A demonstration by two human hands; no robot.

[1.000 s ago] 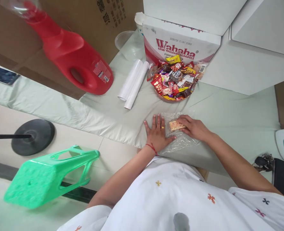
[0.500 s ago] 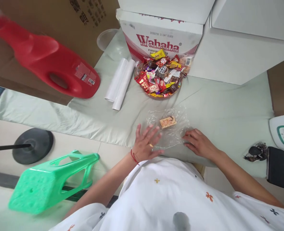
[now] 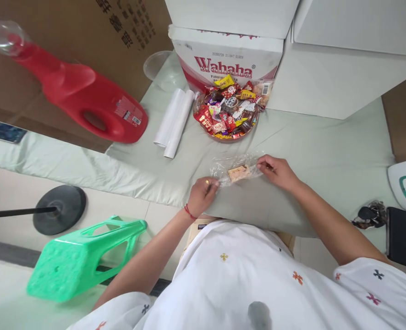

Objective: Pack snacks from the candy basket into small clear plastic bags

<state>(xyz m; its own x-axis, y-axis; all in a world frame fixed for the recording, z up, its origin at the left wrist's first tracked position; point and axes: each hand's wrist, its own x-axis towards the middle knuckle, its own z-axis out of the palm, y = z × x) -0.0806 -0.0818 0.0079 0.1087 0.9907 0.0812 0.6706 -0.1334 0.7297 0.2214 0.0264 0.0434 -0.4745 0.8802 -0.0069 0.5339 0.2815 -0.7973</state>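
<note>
A small tan block of snack bar or nougat (image 3: pixel 239 173) lies on a sheet of clear plastic film (image 3: pixel 223 166) on the cloth-covered table. My left hand (image 3: pixel 202 195) is closed, pinching the film's near left edge. Its wrist wears a red string bracelet. With thumb and fingers my right hand (image 3: pixel 279 172) grips the film's right edge. Stretched between both hands, the film has its near side drawn up toward the block. Just beyond sits a round dish (image 3: pixel 228 140) heaped with wrapped candies (image 3: pixel 228 110).
Two white paper rolls (image 3: pixel 174 123) and a red jug (image 3: pixel 100 101) stand left of the dish. A Wahaha carton (image 3: pixel 223 50) is behind it. Keys (image 3: pixel 370 214) and a black phone (image 3: pixel 401 236) lie at right. A green stool (image 3: pixel 86 256) stands at lower left.
My left hand has gone from spread fingers to a pinch on the film. My right hand has moved up and left, gripping its edge. The film's near part is now gathered up.
</note>
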